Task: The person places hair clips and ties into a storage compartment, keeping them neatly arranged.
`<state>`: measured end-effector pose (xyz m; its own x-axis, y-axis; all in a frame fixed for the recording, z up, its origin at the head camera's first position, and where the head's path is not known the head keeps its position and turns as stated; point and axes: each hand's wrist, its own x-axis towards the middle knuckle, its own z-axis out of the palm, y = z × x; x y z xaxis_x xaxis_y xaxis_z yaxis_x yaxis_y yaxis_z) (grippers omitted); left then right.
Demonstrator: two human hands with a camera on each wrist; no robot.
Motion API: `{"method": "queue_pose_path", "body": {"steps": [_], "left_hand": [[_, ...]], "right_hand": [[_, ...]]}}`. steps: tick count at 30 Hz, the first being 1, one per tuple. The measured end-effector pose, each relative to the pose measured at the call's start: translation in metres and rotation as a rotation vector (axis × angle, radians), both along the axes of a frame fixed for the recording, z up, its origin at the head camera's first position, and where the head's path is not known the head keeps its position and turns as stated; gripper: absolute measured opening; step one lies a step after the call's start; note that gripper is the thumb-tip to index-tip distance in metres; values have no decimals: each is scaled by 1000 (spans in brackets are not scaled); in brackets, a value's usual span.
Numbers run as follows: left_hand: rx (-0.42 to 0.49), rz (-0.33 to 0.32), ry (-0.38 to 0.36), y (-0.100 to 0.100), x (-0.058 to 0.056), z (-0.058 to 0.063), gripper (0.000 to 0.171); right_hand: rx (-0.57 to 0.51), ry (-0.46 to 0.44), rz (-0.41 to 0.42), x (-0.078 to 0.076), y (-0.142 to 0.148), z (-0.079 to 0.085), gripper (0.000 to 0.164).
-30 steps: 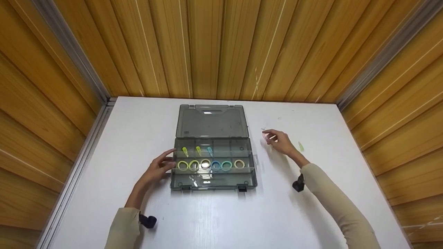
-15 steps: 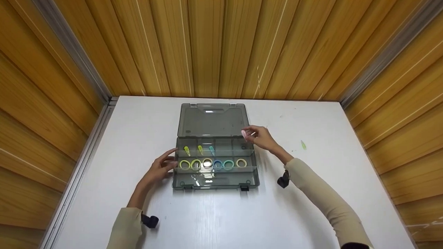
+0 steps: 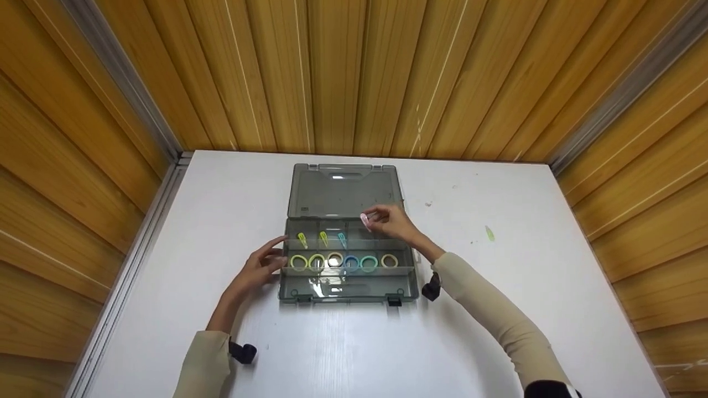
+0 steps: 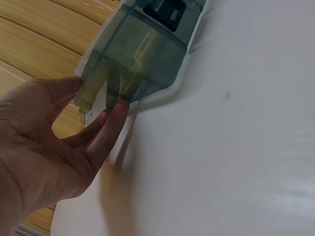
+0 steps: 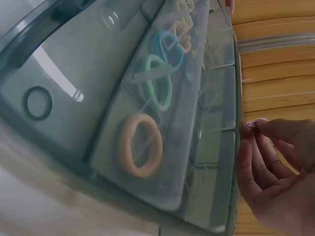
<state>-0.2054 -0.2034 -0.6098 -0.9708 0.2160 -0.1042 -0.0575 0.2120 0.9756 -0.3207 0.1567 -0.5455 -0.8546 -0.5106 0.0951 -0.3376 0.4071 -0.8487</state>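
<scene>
A grey see-through compartment box (image 3: 348, 288) lies with its lid folded back. My left hand (image 3: 259, 269) rests its fingertips and thumb along the left side wall of the box, fingers spread apart. Over the back row, my right hand (image 3: 394, 223) pinches a pink snap hair clip (image 3: 364, 220) between thumb and fingertips; the right wrist view shows just a sliver of this clip (image 5: 256, 122). Two yellow-green clips (image 3: 302, 240) and a blue clip (image 3: 342, 240) sit in that back row. Several ring-shaped hair ties (image 3: 369, 263) line the middle row.
A light green hair clip (image 3: 490, 233) lies on the white table (image 3: 531, 265), right of the box. The lid (image 3: 345, 193) lies toward the back of the table. Small bits (image 3: 428, 204) are scattered beyond the right hand. Wood-patterned walls (image 3: 332, 77) enclose the table.
My right hand has carried the pink hair clip leftward from the table to over the back row of the box. My left hand has stayed at the box's left side.
</scene>
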Motion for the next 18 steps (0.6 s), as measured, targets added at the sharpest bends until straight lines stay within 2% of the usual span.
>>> {"method": "queue_pose_path", "body": {"steps": [4,9,13,18], "left_hand": [[6,-2,-1,1,-1,-1,61],[11,1,-15,0,0,-1,61],[12,-11,13,-1,0,-1,61],[20,-18,11,-1,-1,-1,60]], "right_hand": [[21,2,-4,2,-7,-5,29],[108,-42,-36,5,-11,-11,29],[175,-46,-42,5,-15,-16,26],[214,-68,-60,4,-18,-17,22]]}}
